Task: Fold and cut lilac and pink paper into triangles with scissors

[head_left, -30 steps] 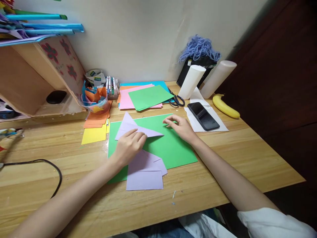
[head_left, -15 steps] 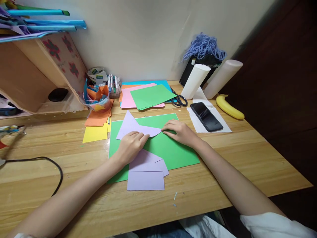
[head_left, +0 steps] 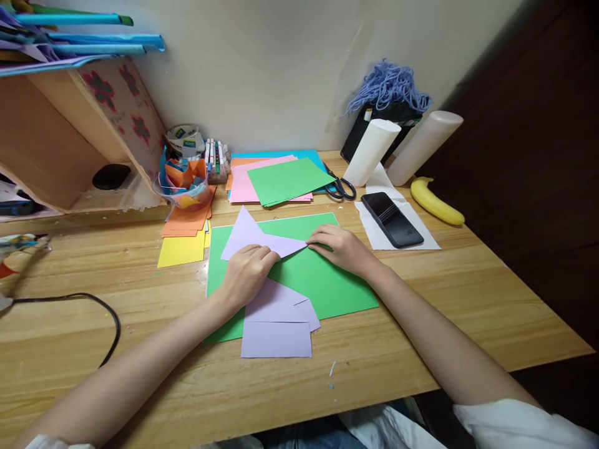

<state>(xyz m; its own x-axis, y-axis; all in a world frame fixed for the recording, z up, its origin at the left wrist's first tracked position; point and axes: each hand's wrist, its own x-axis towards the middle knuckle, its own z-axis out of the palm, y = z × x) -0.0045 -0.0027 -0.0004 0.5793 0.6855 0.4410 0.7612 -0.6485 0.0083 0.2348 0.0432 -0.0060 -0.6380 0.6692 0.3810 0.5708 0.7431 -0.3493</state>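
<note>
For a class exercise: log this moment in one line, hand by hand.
left hand: on folded purple paper | right hand: fingers closed at its pointed end | beneath paper: green sheet

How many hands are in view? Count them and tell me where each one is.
2. The left hand rests on the folded purple paper; the right hand has its fingertips at that paper's pointed end.
</note>
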